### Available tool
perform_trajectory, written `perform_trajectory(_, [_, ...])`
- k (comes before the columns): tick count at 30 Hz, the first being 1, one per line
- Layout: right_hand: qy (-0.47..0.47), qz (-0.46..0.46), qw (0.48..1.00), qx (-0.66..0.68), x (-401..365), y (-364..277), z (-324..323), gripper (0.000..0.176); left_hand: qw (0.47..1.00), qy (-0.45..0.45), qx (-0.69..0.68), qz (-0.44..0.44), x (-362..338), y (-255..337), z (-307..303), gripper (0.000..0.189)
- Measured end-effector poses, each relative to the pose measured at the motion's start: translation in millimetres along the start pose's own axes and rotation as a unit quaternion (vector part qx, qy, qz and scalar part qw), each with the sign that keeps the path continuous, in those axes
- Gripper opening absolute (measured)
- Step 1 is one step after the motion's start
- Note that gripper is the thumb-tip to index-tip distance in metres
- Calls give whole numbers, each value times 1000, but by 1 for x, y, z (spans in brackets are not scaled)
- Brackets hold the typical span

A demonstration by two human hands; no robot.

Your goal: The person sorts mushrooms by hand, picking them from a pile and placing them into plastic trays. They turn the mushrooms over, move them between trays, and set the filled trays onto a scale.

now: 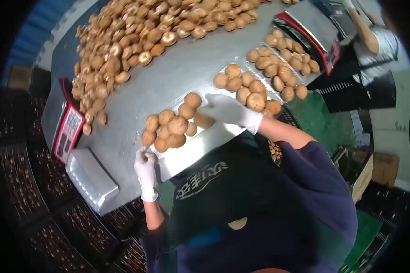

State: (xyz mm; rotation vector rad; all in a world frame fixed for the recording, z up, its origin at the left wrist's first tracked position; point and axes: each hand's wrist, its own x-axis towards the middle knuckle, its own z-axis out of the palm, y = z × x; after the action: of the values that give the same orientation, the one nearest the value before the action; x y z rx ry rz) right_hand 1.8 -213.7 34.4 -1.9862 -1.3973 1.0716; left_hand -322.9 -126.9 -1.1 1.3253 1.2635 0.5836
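Brown shiitake mushrooms (pixel 171 125) lie clustered on a clear plastic tray (pixel 191 152) at the near edge of the metal table. My left hand (pixel 146 170), in a white glove, is closed with its fingers curled at the tray's left corner. Over the tray's right end reaches my right hand (pixel 228 110), also white-gloved, its fingers stretched out against the mushrooms there. A shaded mushroom (pixel 204 120) shows just below those fingers. Right of that hand, another group of mushrooms (pixel 256 86) sits on clear packaging.
A large mushroom pile (pixel 123 41) covers the back of the metal table (pixel 136 98). Red-edged scales stand at left (pixel 68 125) and back right (pixel 307 29). More packed mushrooms (pixel 282 63) lie at right. Dark crates (pixel 20 177) are at left; another person (pixel 373 45) stands at upper right.
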Motion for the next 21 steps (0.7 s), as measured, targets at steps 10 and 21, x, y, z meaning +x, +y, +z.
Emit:
perform_trajectory(10, [203,-116,958,165,-39,7,-16,45,991,-38,113,58,26,93,5,26])
perform_trajectory(21, [401,27,871,281,-133,117,-235,46,906,-319,134,242,135,253,306,25])
